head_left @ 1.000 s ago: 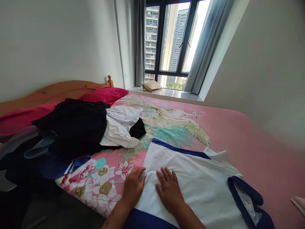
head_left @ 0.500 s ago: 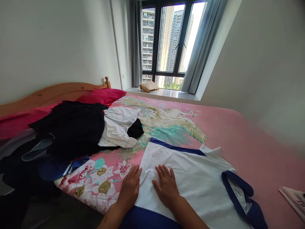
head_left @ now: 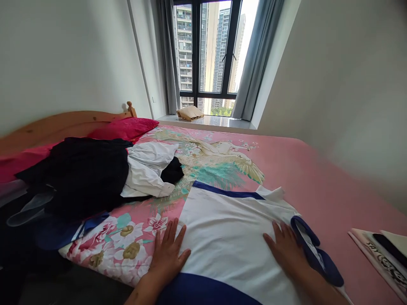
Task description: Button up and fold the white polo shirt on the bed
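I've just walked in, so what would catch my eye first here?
A white shirt with navy trim lies spread on the pink flowered bedspread near the front, with the left hand flat at its left edge and the right hand flat by its collar. Behind on the left sits a heap of dark clothes.

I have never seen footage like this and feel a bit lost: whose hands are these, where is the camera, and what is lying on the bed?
There is no machine here. The camera sits on a person's head and looks forward and down, so the two bare hands at the bottom are their own. The left hand lies flat at the left edge of a white shirt with blue trim, which is spread on the pink bedspread. The right hand lies flat on the shirt beside its blue collar. Neither hand grips anything. To the left is a heap of clothes, and at the right edge some folded clothes.
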A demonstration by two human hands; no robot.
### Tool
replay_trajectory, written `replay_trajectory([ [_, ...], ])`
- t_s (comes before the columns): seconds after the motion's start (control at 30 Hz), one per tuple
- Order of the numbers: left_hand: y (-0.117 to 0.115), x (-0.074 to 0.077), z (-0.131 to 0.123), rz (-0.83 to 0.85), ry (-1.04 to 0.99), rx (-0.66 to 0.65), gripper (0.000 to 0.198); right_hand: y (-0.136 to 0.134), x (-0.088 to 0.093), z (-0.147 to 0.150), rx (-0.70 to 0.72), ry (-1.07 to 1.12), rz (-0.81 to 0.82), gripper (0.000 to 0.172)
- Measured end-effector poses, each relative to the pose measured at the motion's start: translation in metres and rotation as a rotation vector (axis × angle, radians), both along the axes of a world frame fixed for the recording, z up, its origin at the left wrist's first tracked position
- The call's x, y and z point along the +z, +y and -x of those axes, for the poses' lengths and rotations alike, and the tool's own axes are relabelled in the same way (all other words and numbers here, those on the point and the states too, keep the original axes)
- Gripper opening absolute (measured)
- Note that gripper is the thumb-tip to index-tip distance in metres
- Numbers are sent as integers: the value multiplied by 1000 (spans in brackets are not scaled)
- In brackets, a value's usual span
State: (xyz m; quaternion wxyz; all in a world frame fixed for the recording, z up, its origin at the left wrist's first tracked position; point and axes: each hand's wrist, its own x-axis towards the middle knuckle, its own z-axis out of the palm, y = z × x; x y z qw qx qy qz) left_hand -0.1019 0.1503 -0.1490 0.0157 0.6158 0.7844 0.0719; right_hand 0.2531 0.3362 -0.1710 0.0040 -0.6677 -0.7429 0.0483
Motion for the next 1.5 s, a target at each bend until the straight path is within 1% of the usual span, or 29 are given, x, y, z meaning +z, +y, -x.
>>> replay_trajectory([
  [0.03, 0, 1, -3, 2, -2, -51, 57, 0, 2, -1, -14, -11, -11, 68],
  [0.07, -1, 3, -8, 13, -15, -112, 56, -3, 4, 5, 10, -18, -36, 65],
  [0.1, -2, 5, -13, 32, -40, -174, 56, -8, 8, 17, 71, -16, -67, 61],
  [0.17, -5, 10, -25, 85, -111, -257, 59, -25, 15, 53, 251, 37, -99, 54],
  [0.2, -7, 13, -31, 107, -147, -280, 61, -35, 19, 74, 344, 90, -84, 53],
  [0.27, -11, 20, -41, 132, -214, -339, 60, -54, 28, 117, 505, 215, -11, 51],
  [0.33, -13, 25, -45, 138, -261, -420, 60, -69, 40, 157, 639, 342, 61, 50],
  [0.37, -14, 26, -45, 128, -265, -422, 61, -73, 47, 174, 706, 401, 85, 50],
  [0.4, -15, 26, -43, 112, -251, -366, 62, -76, 53, 190, 774, 452, 100, 49],
  [0.47, -17, 20, -40, 87, -197, -126, 63, -77, 60, 216, 897, 515, 114, 47],
  [0.5, -19, 15, -38, 86, -178, -14, 64, -76, 60, 226, 935, 519, 127, 47],
  [0.53, -21, 10, -38, 92, -176, 44, 65, -74, 57, 234, 950, 500, 149, 46],
  [0.57, -25, 5, -40, 98, -187, 37, 66, -71, 52, 240, 941, 460, 175, 45],
  [0.63, -34, -1, -45, 81, -217, -93, 64, -66, 35, 246, 885, 370, 193, 46],
  [0.67, -37, -2, -48, 53, -222, -152, 62, -64, 25, 247, 855, 337, 174, 46],
  [0.73, -41, 2, -53, -5, -227, -217, 55, -62, 9, 246, 815, 316, 93, 46],
  [0.77, -41, 5, -54, -24, -236, -215, 50, -62, 3, 245, 801, 320, 51, 45],
  [0.8, -40, 8, -53, -40, -246, -185, 45, -62, -1, 244, 792, 325, 22, 43],
  [0.83, -37, 11, -51, -56, -250, -124, 42, -63, -3, 243, 785, 327, 5, 41],
  [0.9, -32, 14, -47, -65, -237, 43, 44, -64, -3, 243, 774, 318, -14, 40],
  [0.93, -30, 14, -45, -50, -229, 106, 49, -65, -3, 244, 772, 304, -16, 41],
  [0.97, -28, 13, -44, -22, -229, 132, 54, -66, -3, 245, 771, 283, -12, 43],
  [1.1, -29, 9, -43, 110, -299, 65, 60, -67, -4, 251, 768, 186, 46, 55],
  [1.17, -31, 7, -42, 119, -303, 63, 60, -65, -5, 251, 774, 168, 70, 56],
  [1.23, -34, 1, -38, 96, -275, 75, 60, -58, -5, 250, 806, 176, 83, 56],
  [1.3, -36, -9, -36, 58, -225, 112, 61, -44, -4, 248, 816, 187, 84, 56],
  [1.4, -36, -23, -36, 17, -149, 166, 64, -15, -2, 249, 735, 166, 113, 59],
  [1.43, -34, -24, -37, 11, -126, 188, 64, -6, 0, 251, 707, 158, 132, 61],
  [1.5, -25, -18, -38, 22, -94, 204, 61, 8, 7, 258, 687, 163, 179, 63],
])
